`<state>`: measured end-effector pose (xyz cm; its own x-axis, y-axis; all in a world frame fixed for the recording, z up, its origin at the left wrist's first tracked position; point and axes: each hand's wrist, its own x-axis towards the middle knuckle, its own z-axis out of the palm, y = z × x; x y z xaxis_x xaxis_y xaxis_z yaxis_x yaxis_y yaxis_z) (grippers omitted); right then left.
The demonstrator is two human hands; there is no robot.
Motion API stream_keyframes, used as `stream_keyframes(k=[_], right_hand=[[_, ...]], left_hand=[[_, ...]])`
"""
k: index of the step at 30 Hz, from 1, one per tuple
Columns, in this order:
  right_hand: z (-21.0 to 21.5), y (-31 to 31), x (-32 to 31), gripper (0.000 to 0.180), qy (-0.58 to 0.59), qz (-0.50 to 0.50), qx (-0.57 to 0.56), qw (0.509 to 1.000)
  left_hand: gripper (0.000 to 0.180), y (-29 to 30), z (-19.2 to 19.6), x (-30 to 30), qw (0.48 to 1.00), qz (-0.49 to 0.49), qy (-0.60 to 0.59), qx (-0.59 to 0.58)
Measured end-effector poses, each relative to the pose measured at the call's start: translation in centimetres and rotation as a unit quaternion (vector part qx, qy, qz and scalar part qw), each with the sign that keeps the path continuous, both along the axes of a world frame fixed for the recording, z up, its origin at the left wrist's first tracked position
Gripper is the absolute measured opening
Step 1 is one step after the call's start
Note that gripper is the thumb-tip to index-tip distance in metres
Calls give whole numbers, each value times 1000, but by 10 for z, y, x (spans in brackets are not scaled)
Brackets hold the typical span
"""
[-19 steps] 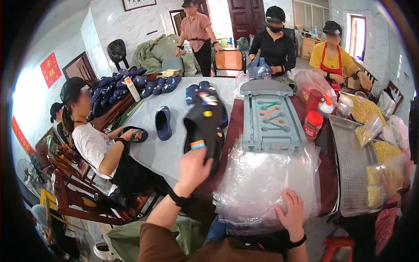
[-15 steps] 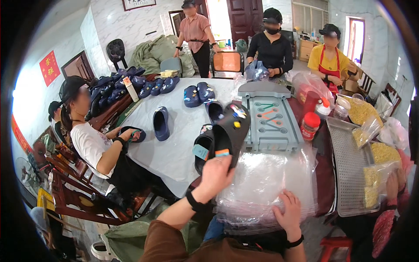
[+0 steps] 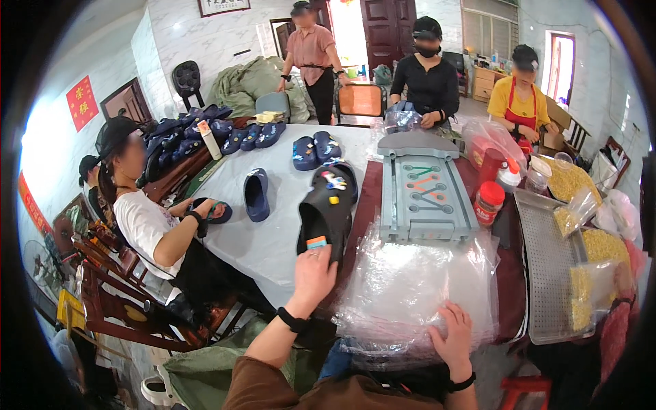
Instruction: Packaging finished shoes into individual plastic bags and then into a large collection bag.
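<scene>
Clock positions are from the centre of the view. At 9 o'clock, near the rim, hangs 1 red strip; at 10 o'clock, 1 red wall sheet bears 2 large gold characters. At 9 o'clock, 1 white-shirted co-worker holds 1 dark clog. The heap of navy clogs at 10 o'clock is too crowded to count. At 11 o'clock, 1 framed panel has dark lettering. On the bench, 1 lone navy clog sits at 9 o'clock. The left hand, at 6 o'clock, is clamped on the heel of 1 black clog at the centre; its orange-and-blue label is unreadable. At 12 o'clock, 2 navy clogs stand side by side. Between 4 and 5 o'clock, the right hand rests, fingers apart, on 1 stack of clear bags. At 3 o'clock are 1 grey board and 1 red-lidded jar with a lettered label; beyond, 1 metal tray.
</scene>
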<state>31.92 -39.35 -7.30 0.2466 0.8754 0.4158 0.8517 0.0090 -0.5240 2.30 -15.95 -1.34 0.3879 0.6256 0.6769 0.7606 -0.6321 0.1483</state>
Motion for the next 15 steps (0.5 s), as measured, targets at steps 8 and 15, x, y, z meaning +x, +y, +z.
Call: stream_keyframes(k=[8,15], right_hand=[[-7,-1,-1,49,-9,-6,12,1000],[-1,-1,-4,47,-5,-9,-8,1000]], left_hand=[[48,61,-45,-79,990,137,-13,18],[41,85,-55,-72,981,136,24,-135]])
